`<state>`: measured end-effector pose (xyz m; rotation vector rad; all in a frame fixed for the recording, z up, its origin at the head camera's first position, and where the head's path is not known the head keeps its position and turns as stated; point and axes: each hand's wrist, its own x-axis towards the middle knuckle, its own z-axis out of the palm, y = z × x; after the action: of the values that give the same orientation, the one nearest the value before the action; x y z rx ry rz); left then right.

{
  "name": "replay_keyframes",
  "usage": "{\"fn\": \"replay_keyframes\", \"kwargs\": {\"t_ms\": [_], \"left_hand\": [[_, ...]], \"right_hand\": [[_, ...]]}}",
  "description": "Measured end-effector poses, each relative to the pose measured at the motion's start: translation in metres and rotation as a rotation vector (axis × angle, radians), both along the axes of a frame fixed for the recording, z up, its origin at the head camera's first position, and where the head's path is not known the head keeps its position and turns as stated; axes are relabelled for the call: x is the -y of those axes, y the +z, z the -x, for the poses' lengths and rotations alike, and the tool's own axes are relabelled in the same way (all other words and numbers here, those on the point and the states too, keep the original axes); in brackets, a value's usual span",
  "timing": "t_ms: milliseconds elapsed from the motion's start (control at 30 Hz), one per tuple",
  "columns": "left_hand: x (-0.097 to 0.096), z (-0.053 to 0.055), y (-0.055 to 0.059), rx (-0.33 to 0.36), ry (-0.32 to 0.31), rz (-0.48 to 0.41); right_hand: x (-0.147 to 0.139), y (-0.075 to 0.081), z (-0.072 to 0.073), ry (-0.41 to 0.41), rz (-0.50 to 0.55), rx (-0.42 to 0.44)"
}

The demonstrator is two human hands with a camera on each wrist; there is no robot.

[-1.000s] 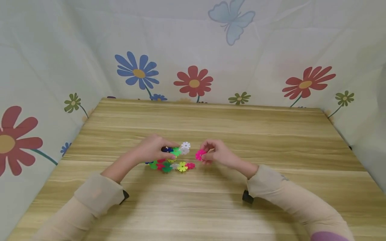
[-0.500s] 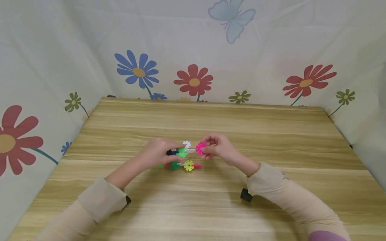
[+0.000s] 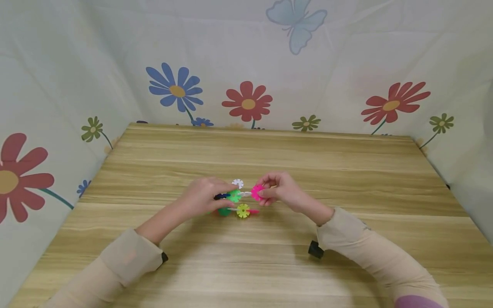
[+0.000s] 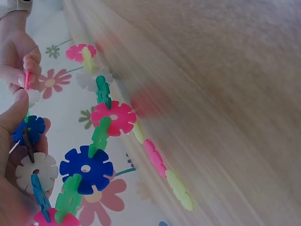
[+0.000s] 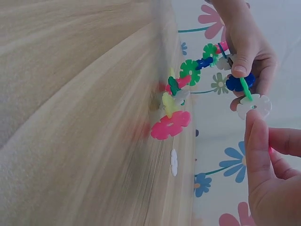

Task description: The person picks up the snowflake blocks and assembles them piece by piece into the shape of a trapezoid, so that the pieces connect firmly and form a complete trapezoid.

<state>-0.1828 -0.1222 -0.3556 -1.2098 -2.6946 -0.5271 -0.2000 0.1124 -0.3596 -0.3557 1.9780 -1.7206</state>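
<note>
My left hand (image 3: 204,194) grips a chain of slotted plastic snowflake discs between thumb and fingers. The chain bends back on itself below that hand, with a blue disc (image 4: 87,169) and a pink disc (image 4: 114,117) in the lower run. Its far end, near the table, carries a yellow disc (image 3: 243,210) and another pink one. At the upper end, a white disc (image 5: 254,107) joins a green disc (image 3: 234,196). My right hand (image 3: 283,191) pinches a single pink disc (image 3: 256,192) edge to edge with that white disc; the right fingertips partly hide it.
A loose white disc (image 3: 237,184) lies flat on the wooden table (image 3: 246,265) just behind the hands. In the left wrist view, a pink disc (image 4: 155,157) and a yellow disc (image 4: 179,189) lie on the tabletop. A flower-printed cloth (image 3: 327,94) surrounds the table's back and sides.
My left hand has moved right with the chain, and its white end disc has turned edge-on. My right hand has brought the pink disc slightly up, against that white disc.
</note>
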Motion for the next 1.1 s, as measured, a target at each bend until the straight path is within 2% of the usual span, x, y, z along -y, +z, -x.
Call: {"fn": "replay_keyframes", "kwargs": {"t_ms": [167, 333, 533, 800, 1100], "left_hand": [[-0.001, -0.002, 0.002, -0.015, -0.018, 0.02], [-0.004, -0.003, 0.001, -0.088, -0.083, 0.032], [-0.006, -0.005, 0.001, -0.156, -0.17, -0.014], [-0.008, -0.004, -0.004, -0.223, -0.208, -0.06], [-0.009, -0.005, -0.01, -0.192, -0.21, -0.119]], "right_hand": [[0.0, 0.002, -0.003, 0.025, -0.005, 0.007], [-0.002, 0.002, -0.004, 0.035, -0.014, 0.01], [-0.005, 0.001, -0.004, 0.057, 0.026, 0.028], [-0.006, 0.001, -0.004, 0.071, 0.053, 0.057], [-0.005, 0.002, -0.006, 0.055, 0.045, 0.076]]}}
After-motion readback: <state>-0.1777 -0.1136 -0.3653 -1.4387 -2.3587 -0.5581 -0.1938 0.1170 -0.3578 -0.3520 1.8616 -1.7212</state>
